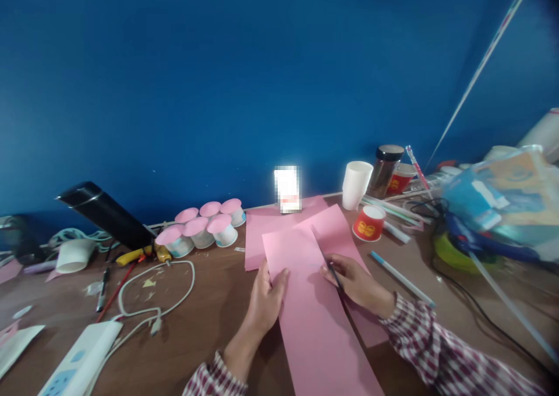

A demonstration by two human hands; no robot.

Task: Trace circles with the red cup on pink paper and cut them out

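Your long pink paper strip [317, 320] lies on the brown table [209, 320], running from just in front of you toward the wall, and it rests over other pink sheets [271, 227] near its far end. Your left hand [266, 300] presses flat on the left edge of the strip, with the thumb on top of the paper; the fingers are not closed around anything. Your right hand [356, 282] is closed on a thin dark pen [328, 262], held against the right edge of the strip. Just right of this hand a light blue pen [402, 279] lies on the table. Farther back stand a small red paper cup [369, 223], a white paper cup [356, 184] and a dark jar [385, 169]. To the left, near the wall, is a group of pink-topped cups [203, 227], and a white power strip [82, 358] with its cable lies near your left side.
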